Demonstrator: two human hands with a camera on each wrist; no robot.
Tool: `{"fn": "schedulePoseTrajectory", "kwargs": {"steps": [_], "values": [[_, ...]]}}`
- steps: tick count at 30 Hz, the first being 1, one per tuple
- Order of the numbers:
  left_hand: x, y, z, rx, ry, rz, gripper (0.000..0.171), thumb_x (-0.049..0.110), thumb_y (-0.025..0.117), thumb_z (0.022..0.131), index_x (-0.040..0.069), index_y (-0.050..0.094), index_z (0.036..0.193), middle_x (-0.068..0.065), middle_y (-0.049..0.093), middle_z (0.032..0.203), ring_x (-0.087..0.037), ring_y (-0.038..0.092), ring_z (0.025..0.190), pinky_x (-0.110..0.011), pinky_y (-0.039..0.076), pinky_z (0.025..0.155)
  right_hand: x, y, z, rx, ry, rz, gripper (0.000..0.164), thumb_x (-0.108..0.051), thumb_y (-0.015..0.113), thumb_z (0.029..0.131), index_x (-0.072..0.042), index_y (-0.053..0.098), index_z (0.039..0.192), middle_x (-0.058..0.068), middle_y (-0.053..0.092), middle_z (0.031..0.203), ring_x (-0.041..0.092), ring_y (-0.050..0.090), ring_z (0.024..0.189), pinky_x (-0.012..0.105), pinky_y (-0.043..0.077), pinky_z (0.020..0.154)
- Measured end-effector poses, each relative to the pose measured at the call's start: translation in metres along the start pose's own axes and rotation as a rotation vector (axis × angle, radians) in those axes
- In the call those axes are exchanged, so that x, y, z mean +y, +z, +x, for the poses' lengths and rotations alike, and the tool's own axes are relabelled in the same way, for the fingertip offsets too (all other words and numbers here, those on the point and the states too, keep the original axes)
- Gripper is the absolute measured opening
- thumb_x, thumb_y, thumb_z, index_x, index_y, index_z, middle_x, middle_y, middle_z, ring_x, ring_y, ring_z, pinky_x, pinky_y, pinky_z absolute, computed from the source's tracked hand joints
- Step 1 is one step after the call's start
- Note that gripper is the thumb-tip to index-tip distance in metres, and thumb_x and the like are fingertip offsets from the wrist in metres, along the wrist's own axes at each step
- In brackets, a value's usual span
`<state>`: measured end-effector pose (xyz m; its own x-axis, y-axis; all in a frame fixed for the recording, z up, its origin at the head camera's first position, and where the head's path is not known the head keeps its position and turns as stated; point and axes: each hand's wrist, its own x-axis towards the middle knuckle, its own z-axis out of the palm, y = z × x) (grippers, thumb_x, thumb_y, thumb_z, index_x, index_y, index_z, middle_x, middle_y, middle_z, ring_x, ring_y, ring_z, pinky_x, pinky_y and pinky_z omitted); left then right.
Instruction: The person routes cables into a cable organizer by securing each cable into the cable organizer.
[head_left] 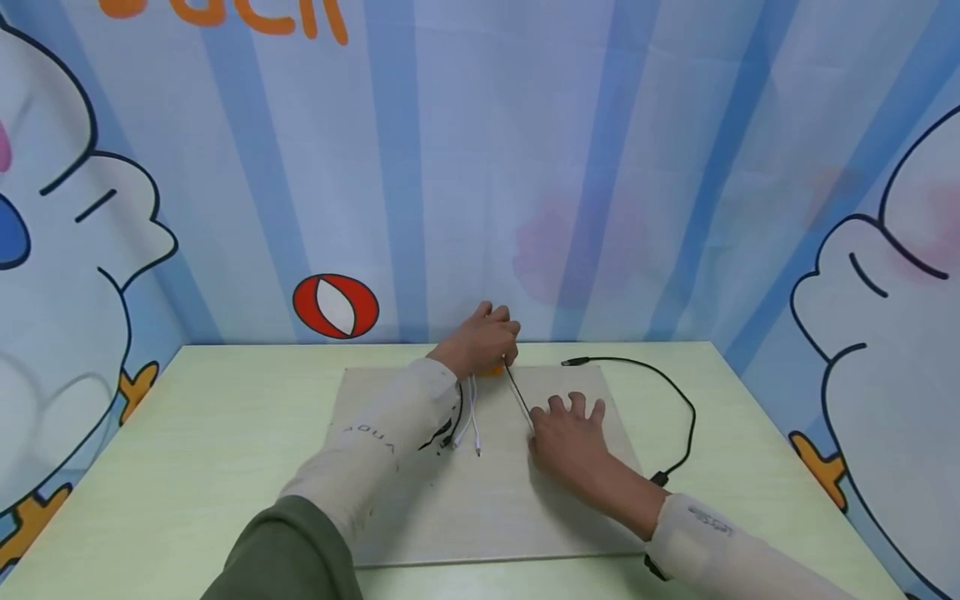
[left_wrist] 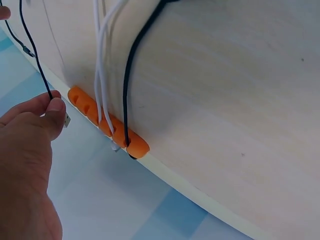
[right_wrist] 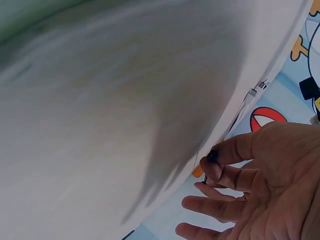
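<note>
My left hand [head_left: 480, 340] is at the board's far edge. In the left wrist view its thumb and finger pinch a thin black cable [left_wrist: 34, 52], with a metal USB plug [left_wrist: 67, 120] showing just past the fingertips. Beside it, an orange cable holder [left_wrist: 137, 145] sits along the edge. Two white cables [left_wrist: 98, 65] and a black cable [left_wrist: 125, 85] run through its slots. My right hand [head_left: 568, 442], over the board's right part, pinches the other end of the held cable; a dark tip [right_wrist: 212, 155] shows between thumb and finger. Its other fingers are spread.
A pale board [head_left: 480, 525] lies on the light table [head_left: 247, 433]. Another black cable [head_left: 693, 417] curves along the right, its lower end close to my right forearm. A printed curtain [head_left: 480, 167] stands behind the table.
</note>
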<state>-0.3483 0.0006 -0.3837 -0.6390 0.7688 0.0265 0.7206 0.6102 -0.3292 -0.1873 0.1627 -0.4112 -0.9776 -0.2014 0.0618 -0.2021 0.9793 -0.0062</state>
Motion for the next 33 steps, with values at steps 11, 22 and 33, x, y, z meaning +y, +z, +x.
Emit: {"fn": "schedulePoseTrajectory", "kwargs": {"steps": [11,22,33], "values": [[-0.009,0.014,0.003,-0.001,-0.043,0.046,0.038,0.017,0.063,0.117,0.028,0.087,0.090,0.003,0.074,0.118,-0.023,0.045,0.106,-0.044,0.021,0.099,-0.021,0.001,0.007,-0.010,-0.043,0.034,0.027,-0.017,0.070,0.108,-0.005,0.075,0.132,0.025,0.070,0.137,0.054,0.053,0.145,0.084,0.035,0.121],[-0.013,0.016,-0.001,-0.049,-0.080,0.116,0.040,0.017,0.063,0.117,0.027,0.076,0.079,0.004,0.073,0.120,-0.024,0.050,0.114,-0.044,0.027,0.102,-0.041,0.001,0.018,-0.044,-0.057,-0.019,0.030,-0.020,0.068,0.111,-0.009,0.074,0.138,0.022,0.068,0.145,0.051,0.052,0.148,0.080,0.036,0.124],[-0.009,0.018,0.010,-0.150,-0.056,0.251,0.020,0.019,0.068,0.114,0.026,0.086,0.111,0.008,0.072,0.141,-0.024,0.052,0.148,-0.050,0.031,0.136,-0.047,0.002,0.019,-0.038,-0.083,-0.041,0.028,-0.015,0.065,0.111,-0.009,0.073,0.137,0.024,0.068,0.141,0.050,0.053,0.144,0.079,0.038,0.123]]}}
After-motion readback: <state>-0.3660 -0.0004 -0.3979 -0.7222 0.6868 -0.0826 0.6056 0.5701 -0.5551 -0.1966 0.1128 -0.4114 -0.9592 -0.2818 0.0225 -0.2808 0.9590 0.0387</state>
